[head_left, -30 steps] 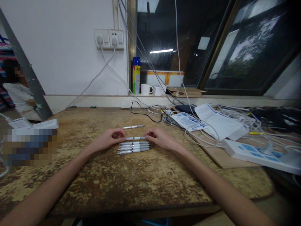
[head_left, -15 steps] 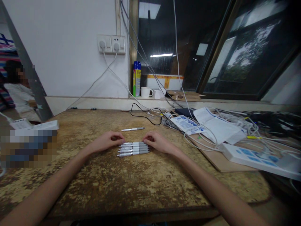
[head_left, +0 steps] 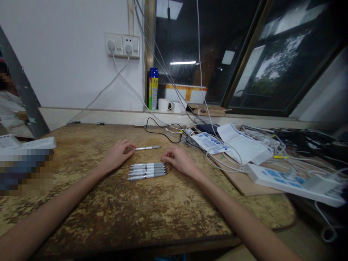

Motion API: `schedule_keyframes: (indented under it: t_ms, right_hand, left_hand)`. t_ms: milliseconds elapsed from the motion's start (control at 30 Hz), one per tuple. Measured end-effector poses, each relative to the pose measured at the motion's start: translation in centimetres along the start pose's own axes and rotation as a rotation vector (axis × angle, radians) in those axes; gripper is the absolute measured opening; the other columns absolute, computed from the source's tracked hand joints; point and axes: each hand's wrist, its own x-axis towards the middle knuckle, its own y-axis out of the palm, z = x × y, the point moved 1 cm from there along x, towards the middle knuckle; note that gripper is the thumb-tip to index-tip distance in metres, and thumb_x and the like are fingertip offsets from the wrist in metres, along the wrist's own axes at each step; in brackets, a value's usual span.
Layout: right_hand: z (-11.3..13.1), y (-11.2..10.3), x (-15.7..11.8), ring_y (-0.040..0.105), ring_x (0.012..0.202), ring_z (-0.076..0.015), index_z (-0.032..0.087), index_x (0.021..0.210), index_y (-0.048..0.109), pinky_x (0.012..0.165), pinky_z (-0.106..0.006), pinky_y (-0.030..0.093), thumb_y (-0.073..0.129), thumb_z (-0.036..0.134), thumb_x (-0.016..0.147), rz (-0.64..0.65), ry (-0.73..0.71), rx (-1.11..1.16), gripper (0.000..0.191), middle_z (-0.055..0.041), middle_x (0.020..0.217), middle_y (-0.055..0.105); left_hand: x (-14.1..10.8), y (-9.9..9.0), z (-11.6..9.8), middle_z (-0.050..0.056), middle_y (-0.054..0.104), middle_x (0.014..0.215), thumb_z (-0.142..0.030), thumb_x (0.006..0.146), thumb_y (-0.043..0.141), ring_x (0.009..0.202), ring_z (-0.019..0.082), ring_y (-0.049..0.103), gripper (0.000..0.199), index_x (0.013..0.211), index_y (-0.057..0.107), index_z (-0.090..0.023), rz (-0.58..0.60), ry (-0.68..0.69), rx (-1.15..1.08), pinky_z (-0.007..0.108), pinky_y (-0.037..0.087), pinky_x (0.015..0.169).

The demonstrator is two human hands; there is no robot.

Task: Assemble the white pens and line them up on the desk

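Observation:
A single white and grey pen (head_left: 148, 148) lies crosswise on the worn wooden table. At its left end is my left hand (head_left: 119, 154), fingers bent, with a gap between index finger and thumb; the fingertips seem to touch the pen's end. My right hand (head_left: 178, 159) hovers just below and right of the pen's other end, fingers curved and apart, holding nothing. Nearer to me, several similar pens (head_left: 146, 170) lie side by side in a close row, and neither hand grips them.
A power strip (head_left: 290, 181), tangled white cables and paper packaging (head_left: 241, 145) crowd the table's right side. A black cable (head_left: 163, 135) loops behind the pens. A spray can (head_left: 153, 88) and a white mug (head_left: 164, 104) stand on the sill. Another person sits at far left.
Both hands have left the ends of the pen row and moved farther back. My left hand has reached the single pen's left end. The view has turned slightly right.

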Motion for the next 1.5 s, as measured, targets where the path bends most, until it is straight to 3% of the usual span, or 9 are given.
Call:
schedule_keyframes:
  t_ms: [300, 533, 633, 767, 867, 1033, 1167, 1300, 1500]
  right_hand:
    - [0.2, -0.1, -0.1, 0.064, 0.076, -0.0187, 0.018, 0.085, 0.076, 0.068, -0.028, 0.042, 0.073, 0.030, 0.088, -0.025, 0.053, 0.043, 0.013, -0.0063, 0.085, 0.074]
    - [-0.4, 0.1, 0.0, 0.061, 0.074, -0.0190, 0.019, 0.081, 0.067, 0.068, -0.029, 0.038, 0.051, 0.037, 0.102, -0.078, 0.061, 0.000, 0.032, -0.0056, 0.079, 0.070]
    - [-0.6, 0.2, 0.0, 0.059, 0.075, -0.0182, 0.019, 0.098, 0.063, 0.070, -0.029, 0.040, 0.056, 0.038, 0.099, -0.165, 0.086, 0.069, 0.020, -0.0051, 0.090, 0.068]
    - [0.0, 0.1, 0.1, 0.060, 0.082, -0.0178, 0.021, 0.124, 0.053, 0.077, -0.029, 0.044, 0.057, 0.039, 0.098, -0.162, 0.000, 0.219, 0.031, -0.0047, 0.102, 0.066]
    - [0.8, -0.1, 0.1, 0.059, 0.092, -0.0200, 0.022, 0.111, 0.058, 0.084, -0.031, 0.043, 0.045, 0.037, 0.104, -0.129, -0.098, 0.183, 0.021, -0.0059, 0.102, 0.066]
    - [1.6, 0.1, 0.1, 0.057, 0.084, -0.0205, 0.021, 0.088, 0.055, 0.078, -0.030, 0.039, 0.033, 0.034, 0.108, -0.128, -0.133, 0.060, 0.032, -0.0062, 0.089, 0.064]
    - [2.1, 1.0, -0.1, 0.057, 0.076, -0.0195, 0.021, 0.086, 0.052, 0.073, -0.030, 0.037, 0.032, 0.032, 0.108, -0.095, -0.106, 0.011, 0.032, -0.0049, 0.082, 0.063]
    - [2.6, 1.6, -0.1, 0.056, 0.071, -0.0180, 0.021, 0.083, 0.051, 0.069, -0.029, 0.034, 0.032, 0.030, 0.109, -0.097, -0.103, 0.009, 0.034, -0.0033, 0.078, 0.062]
    - [3.1, 1.8, -0.4, 0.056, 0.072, -0.0181, 0.021, 0.079, 0.050, 0.069, -0.028, 0.035, 0.032, 0.026, 0.108, -0.125, -0.151, -0.064, 0.035, -0.0042, 0.077, 0.062]
  left_hand:
    - [4.2, 2.4, -0.7, 0.011, 0.068, 0.111, -0.039, 0.095, 0.057, 0.110, 0.029, 0.056, 0.025, 0.103, 0.072, -0.020, 0.114, 0.059, 0.121, 0.043, 0.039, 0.101]
    - [1.8, 0.8, -4.1, 0.008, 0.069, 0.111, -0.038, 0.101, 0.051, 0.107, 0.029, 0.054, 0.022, 0.106, 0.065, -0.022, -0.045, 0.100, 0.110, 0.042, 0.039, 0.094]
    - [0.7, 0.0, -5.0, 0.007, 0.069, 0.111, -0.040, 0.102, 0.048, 0.108, 0.028, 0.055, 0.025, 0.108, 0.065, -0.022, -0.085, 0.090, 0.013, 0.041, 0.039, 0.095]
    - [0.3, -0.5, -5.8, 0.006, 0.069, 0.108, -0.042, 0.102, 0.050, 0.105, 0.027, 0.056, 0.027, 0.107, 0.066, -0.021, -0.107, 0.096, -0.090, 0.040, 0.041, 0.095]
    - [0.1, -0.7, -6.9, 0.006, 0.070, 0.109, -0.041, 0.103, 0.048, 0.106, 0.026, 0.056, 0.027, 0.107, 0.066, -0.021, -0.096, 0.112, -0.112, 0.040, 0.041, 0.096]
    - [-0.5, -0.7, -9.2, 0.007, 0.069, 0.113, -0.036, 0.108, 0.034, 0.107, 0.026, 0.057, 0.033, 0.114, 0.062, -0.021, -0.041, 0.175, -0.010, 0.040, 0.040, 0.098]
    - [-1.1, -0.1, -10.9, 0.009, 0.068, 0.115, -0.038, 0.108, 0.033, 0.110, 0.026, 0.058, 0.034, 0.117, 0.060, -0.020, 0.013, 0.222, 0.228, 0.039, 0.040, 0.095]
    - [-1.5, 0.0, -12.0, 0.010, 0.071, 0.106, -0.031, 0.109, 0.033, 0.103, 0.028, 0.060, 0.031, 0.109, 0.061, -0.018, -0.058, 0.212, 0.474, 0.044, 0.039, 0.093]
    - [-1.9, 0.0, -12.4, 0.007, 0.074, 0.099, -0.028, 0.107, 0.036, 0.089, 0.025, 0.068, 0.026, 0.103, 0.060, -0.020, 0.015, 0.095, 0.425, 0.035, 0.041, 0.071]
